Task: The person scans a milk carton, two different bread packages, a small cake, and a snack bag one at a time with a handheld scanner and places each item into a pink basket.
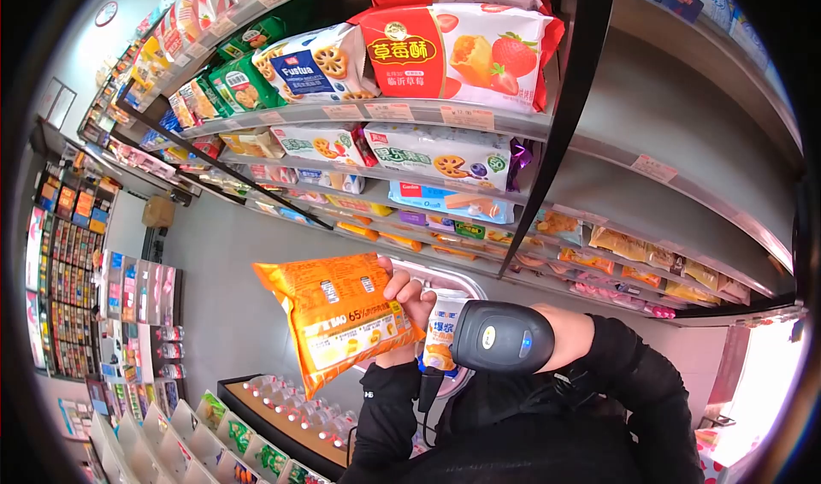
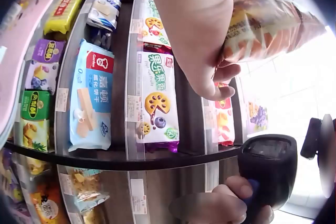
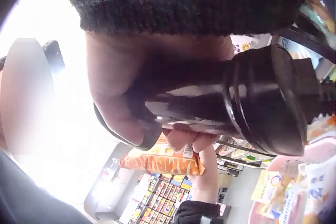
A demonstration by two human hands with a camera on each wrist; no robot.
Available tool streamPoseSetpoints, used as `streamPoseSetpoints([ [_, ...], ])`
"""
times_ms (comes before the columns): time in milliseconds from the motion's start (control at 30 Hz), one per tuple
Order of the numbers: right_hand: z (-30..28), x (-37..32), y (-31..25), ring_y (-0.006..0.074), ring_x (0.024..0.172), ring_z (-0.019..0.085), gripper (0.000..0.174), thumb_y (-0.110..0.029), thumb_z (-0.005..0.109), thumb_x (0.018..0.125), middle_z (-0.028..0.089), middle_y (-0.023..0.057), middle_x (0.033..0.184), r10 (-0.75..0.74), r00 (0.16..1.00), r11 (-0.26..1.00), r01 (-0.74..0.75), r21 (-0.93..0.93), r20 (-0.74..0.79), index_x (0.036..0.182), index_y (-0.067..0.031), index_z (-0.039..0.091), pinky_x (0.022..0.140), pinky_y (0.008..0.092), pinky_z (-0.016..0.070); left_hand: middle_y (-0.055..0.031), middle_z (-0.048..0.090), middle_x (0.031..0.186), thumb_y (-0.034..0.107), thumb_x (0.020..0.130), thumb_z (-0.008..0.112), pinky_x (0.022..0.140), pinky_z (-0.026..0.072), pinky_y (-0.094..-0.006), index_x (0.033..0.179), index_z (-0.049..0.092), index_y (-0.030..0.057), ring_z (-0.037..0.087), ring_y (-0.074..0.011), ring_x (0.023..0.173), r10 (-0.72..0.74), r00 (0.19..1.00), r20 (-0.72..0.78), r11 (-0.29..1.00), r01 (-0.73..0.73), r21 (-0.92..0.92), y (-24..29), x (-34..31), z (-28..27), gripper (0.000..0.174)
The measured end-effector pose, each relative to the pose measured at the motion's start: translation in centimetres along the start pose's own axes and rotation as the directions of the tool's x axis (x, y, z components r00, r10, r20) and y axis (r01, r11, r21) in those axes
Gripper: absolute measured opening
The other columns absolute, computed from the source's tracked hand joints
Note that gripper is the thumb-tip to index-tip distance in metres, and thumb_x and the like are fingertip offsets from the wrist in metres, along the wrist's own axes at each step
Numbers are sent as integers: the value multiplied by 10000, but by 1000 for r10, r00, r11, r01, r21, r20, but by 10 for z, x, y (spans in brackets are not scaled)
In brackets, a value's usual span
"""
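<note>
My left hand (image 1: pixel 409 300) grips the right edge of a puffy orange snack bag (image 1: pixel 342 317), its printed panel facing up toward me. The same bag (image 3: pixel 163 162) shows "HAMBURGER"-like lettering in the right wrist view. My right hand (image 3: pixel 113 85) wraps round the handle of a black barcode scanner (image 1: pixel 500 337). In the left wrist view, the scanner's window (image 2: pixel 268 148) faces the camera, below the left hand and bag. Seen from the head, the scanner's head hides the right fingers and stands to the right of the bag, apart from it.
A pink basket (image 3: pixel 283 163) holding several packages sits below the hands; a white-and-blue package (image 1: pixel 442 326) shows beside the scanner. Shelves of biscuit packs (image 1: pixel 462 52) run ahead. Bottled drinks (image 1: pixel 304 407) stand at lower left. A cable (image 1: pixel 426 428) hangs below the scanner.
</note>
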State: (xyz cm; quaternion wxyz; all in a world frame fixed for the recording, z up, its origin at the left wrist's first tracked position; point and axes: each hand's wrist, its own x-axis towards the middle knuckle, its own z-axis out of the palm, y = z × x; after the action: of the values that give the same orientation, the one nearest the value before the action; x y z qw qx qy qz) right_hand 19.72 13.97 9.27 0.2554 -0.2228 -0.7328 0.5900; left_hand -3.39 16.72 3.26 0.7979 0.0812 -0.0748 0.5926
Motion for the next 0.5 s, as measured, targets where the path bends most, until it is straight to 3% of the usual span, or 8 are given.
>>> streamPoseSetpoints([
  [200, 1, 12, -1, 302, 846, 540, 508, -182, 693, 597, 553, 171, 912, 26, 999, 999, -24, -45, 26, 1003, 4, 451, 740, 348, 429, 0, 447, 743, 261, 845, 416, 906, 272, -466, 1095, 407, 89, 455, -139, 800, 12, 1000, 27, 998, -10, -69, -11, 2, 4, 303],
  [367, -1, 17, 1, 309, 839, 538, 498, -173, 675, 603, 551, 181, 898, 66, 996, 997, -64, -39, 58, 1002, 5, 436, 738, 339, 429, 0, 449, 765, 243, 853, 406, 926, 243, -463, 1105, 378, 93, 466, -149, 830, -19, 1000, -15, 1000, 18, -23, -20, 3, 6, 295],
  [500, -4, 10, 7, 294, 849, 541, 486, -184, 664, 621, 547, 176, 921, -4, 998, 998, 7, -66, 56, 1004, 7, 433, 756, 335, 426, -4, 445, 777, 270, 856, 386, 949, 192, -478, 1127, 367, 87, 439, -150, 872, -103, 993, 54, 988, 109, -113, -22, 3, -8, 328],
])
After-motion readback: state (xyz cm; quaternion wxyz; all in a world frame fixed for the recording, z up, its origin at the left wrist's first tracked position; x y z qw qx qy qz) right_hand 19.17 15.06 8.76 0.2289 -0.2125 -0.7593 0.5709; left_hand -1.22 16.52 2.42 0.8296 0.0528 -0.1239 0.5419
